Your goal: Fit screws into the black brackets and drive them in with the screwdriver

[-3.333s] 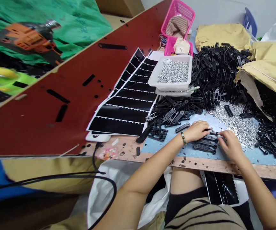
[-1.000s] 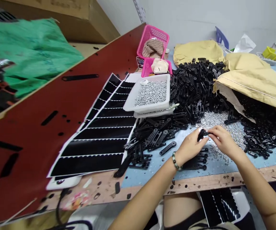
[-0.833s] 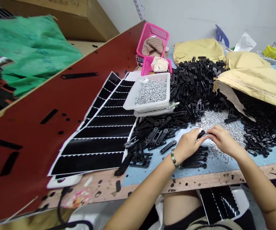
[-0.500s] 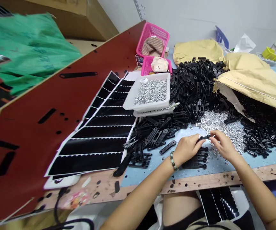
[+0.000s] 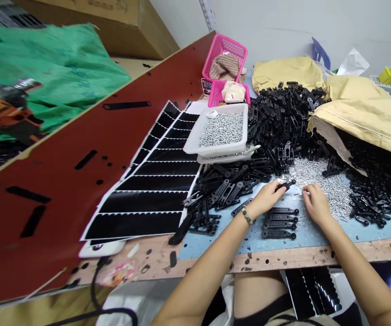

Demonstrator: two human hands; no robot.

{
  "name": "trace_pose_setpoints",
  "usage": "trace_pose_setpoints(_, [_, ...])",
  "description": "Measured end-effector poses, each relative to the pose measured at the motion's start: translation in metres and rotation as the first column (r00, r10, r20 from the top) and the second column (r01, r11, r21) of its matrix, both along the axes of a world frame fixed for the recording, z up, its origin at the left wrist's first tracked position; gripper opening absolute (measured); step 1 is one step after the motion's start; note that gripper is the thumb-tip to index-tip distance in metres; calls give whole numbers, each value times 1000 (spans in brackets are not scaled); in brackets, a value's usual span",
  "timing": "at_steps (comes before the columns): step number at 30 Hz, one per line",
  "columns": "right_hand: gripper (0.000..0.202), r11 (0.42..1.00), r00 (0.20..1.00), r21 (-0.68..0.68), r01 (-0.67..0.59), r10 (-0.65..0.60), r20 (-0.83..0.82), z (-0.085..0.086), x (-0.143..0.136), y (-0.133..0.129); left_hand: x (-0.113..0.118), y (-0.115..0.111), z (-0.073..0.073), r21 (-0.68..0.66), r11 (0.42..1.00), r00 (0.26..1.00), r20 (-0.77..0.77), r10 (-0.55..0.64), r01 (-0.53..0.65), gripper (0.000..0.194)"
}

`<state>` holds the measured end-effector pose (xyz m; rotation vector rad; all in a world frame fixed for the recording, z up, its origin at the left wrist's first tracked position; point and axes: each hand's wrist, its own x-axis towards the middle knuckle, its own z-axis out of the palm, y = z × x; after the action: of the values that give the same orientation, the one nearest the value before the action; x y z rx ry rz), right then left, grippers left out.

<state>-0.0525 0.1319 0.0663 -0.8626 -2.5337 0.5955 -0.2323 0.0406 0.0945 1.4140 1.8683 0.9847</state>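
Observation:
My left hand (image 5: 266, 197), with a beaded bracelet at the wrist, is closed on a black plastic part (image 5: 288, 184) above the blue mat. My right hand (image 5: 315, 203) is to its right, fingers pinched at the left edge of the loose silver screws (image 5: 327, 183); a small screw-like piece shows at its fingertips. Between and below the hands, several black arms (image 5: 278, 234) lie stacked in a row. A large heap of black parts (image 5: 277, 117) rises behind the hands.
A white tray of screws (image 5: 222, 129) stands left of the heap, near pink baskets (image 5: 224, 43). Black strip sheets (image 5: 141, 199) lie beside a red board (image 5: 66, 181). An open yellow sack (image 5: 365, 113) lies at the right; an orange tool (image 5: 2, 111) is far left.
My right hand has come away from the black part and sits lower among the screws. My left hand still holds the part. The row of black arms is more exposed, and the view has shifted left.

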Motion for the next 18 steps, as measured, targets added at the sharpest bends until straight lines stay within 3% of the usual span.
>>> trace_pose_setpoints(4, [27, 997, 997, 33, -75, 76, -33, 0, 7, 4, 0, 4, -5, 73, 996, 997, -62, -52, 57, 20])
trace_pose_setpoints(7, [29, 1000, 995, 14, 13, -12, -104, 1, 12, 6, 6, 7, -12, 97, 981, 982, -106, -159, 169, 20])
trace_pose_setpoints(9, [28, 999, 988, -52, -6, -2, -153, 0, 16, 6, 11, 9, -17, 91, 965, 963, -139, -232, 246, 16])
trace_pose_setpoints(13, [23, 988, 987, -44, -149, 147, -59, -9, 20, 1, 15, 11, -23, 59, 938, 926, -193, -325, 342, 17])
trace_pose_setpoints(18, [28, 987, 988, 21, -157, 157, -1, -18, 11, -6, 3, 12, -22, -12, 927, 900, -235, -367, 375, 21])
